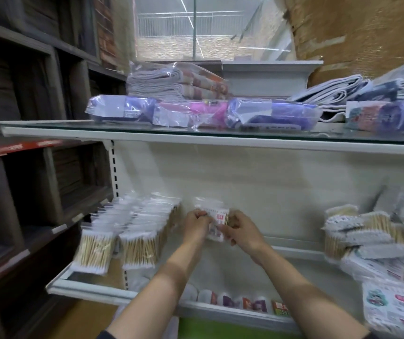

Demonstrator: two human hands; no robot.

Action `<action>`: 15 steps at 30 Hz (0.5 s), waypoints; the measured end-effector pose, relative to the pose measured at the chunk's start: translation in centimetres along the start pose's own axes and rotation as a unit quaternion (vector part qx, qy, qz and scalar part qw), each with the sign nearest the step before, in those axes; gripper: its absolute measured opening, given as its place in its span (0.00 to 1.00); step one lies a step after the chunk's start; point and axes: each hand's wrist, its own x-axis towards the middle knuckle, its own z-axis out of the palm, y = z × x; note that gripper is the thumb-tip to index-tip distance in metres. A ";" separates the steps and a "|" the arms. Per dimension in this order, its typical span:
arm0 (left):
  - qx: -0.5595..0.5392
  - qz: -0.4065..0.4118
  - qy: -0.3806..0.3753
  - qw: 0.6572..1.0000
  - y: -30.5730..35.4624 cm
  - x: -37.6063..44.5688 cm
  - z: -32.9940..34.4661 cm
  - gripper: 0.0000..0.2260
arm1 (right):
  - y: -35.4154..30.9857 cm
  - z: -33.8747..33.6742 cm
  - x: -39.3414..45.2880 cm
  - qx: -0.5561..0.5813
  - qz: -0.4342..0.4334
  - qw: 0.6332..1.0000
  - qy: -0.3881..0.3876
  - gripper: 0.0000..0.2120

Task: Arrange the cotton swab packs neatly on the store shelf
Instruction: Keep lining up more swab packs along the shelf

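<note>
Two hands, left (196, 222) and right (241, 228), each grip pinching one clear, red-labelled cotton swab pack (216, 222).

Bare white shelf (281, 263) lies open between the upright rows of swab packs (132, 231) at left and a loose heap of packs (372, 238) at right

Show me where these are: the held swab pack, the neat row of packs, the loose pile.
held swab pack (218, 220): head view, its red label between both hands.
neat row (132, 223): head view, middle of the upright packs.
loose pile (364, 236): head view, a middle pack.
</note>
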 end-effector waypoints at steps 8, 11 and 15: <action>0.025 -0.030 0.059 0.997 -14.2 13.9 -0.6 0.32 | -0.2 2.8 1.8 -0.033 0.029 0.999 0.001 0.09; 0.062 -0.028 0.065 0.996 -12.0 12.6 -0.7 0.29 | -0.5 3.4 1.7 -0.027 0.027 0.999 0.008 0.09; 0.101 -0.011 0.084 0.991 -2.5 1.9 -0.8 0.20 | -0.9 3.3 1.2 -0.019 0.025 1.000 0.003 0.09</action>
